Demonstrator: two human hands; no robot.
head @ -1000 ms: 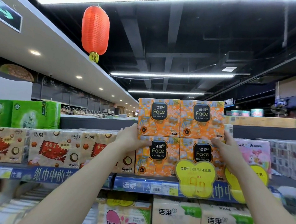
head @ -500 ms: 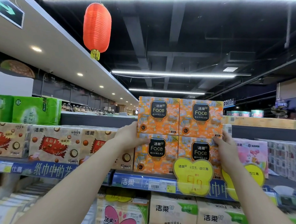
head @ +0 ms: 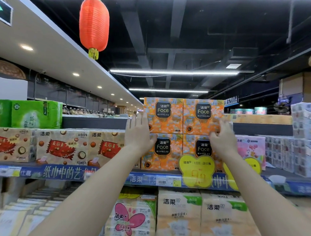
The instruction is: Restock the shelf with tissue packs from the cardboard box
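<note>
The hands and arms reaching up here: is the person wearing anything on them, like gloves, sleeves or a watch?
Nothing shows. The left hand and the right hand are both bare, with no gloves, and no rings can be made out. Both forearms are uncovered all the way down to the bottom edge of the picture, so no sleeve or cuff appears. No watch, bracelet or band is visible at either wrist.

I am pressing my left hand (head: 139, 133) and right hand (head: 221, 139), fingers spread, against the stacked orange tissue packs (head: 183, 116) on the shelf (head: 110, 176).
</note>
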